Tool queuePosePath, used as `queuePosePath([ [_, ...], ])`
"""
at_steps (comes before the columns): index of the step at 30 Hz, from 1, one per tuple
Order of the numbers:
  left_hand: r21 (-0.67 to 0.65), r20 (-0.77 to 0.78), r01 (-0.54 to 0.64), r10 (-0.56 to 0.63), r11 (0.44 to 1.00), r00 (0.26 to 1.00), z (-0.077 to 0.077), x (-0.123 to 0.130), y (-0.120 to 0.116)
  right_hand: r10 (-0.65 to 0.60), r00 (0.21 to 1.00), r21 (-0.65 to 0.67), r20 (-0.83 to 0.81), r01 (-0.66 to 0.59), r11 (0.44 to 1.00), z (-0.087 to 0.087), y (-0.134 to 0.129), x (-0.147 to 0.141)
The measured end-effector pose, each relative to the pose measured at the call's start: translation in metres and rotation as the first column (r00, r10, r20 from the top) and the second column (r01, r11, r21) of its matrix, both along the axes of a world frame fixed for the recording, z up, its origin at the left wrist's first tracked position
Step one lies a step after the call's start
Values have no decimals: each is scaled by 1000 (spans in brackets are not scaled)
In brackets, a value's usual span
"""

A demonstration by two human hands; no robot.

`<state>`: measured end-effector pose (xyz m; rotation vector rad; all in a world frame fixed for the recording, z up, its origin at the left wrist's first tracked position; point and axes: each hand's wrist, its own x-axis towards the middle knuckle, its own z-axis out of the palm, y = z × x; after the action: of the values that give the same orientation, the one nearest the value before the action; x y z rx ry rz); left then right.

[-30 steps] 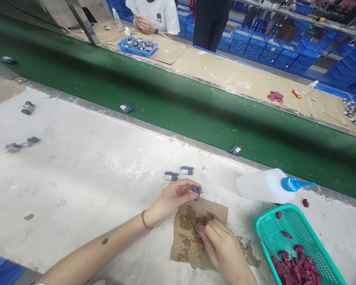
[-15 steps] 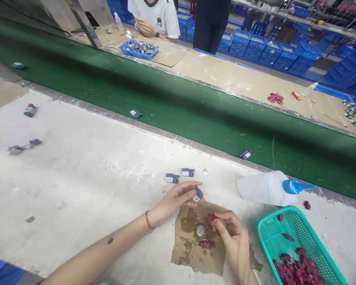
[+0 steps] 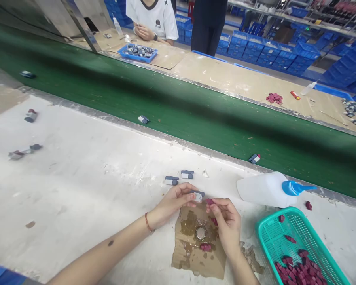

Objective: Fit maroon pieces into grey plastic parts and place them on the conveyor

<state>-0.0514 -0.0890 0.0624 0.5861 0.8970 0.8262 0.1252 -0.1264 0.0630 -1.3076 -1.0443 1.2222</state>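
My left hand (image 3: 178, 200) holds a grey and white piece (image 3: 198, 195) between thumb and fingers, above the top edge of a stained cardboard sheet (image 3: 201, 263). Close to its right end, my right hand (image 3: 227, 221) pinches a small dark red piece (image 3: 209, 202); a narrow gap separates the two parts. A round metal cap (image 3: 200, 233) sits on the cardboard, with red pieces (image 3: 205, 247) just below it. Two grey and white pieces (image 3: 187, 174) lie on the white table beyond my left hand.
A green basket (image 3: 261, 229) of red pieces and a white bottle (image 3: 258, 190) with a blue nozzle are at the right. Behind runs a green conveyor (image 3: 178, 107) carrying a few pieces. Across it, a person in a white shirt (image 3: 151, 18) is beside a blue tray (image 3: 152, 59).
My right hand has lifted the red piece up toward the left hand's piece, which has turned to lie more level. The pieces on the conveyor have shifted right.
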Motion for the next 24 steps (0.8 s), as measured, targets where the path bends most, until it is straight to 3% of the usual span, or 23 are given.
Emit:
queuePosePath([
  [13, 19, -127, 64, -61, 998, 990, 8, 5, -1, -9, 999, 110, 44, 4, 994, -7, -1, 4],
  [24, 74, -187, 115, -100, 991, 977, 7, 8, -5, 44, 996, 86, 80, -51, 995, -5, -3, 3],
])
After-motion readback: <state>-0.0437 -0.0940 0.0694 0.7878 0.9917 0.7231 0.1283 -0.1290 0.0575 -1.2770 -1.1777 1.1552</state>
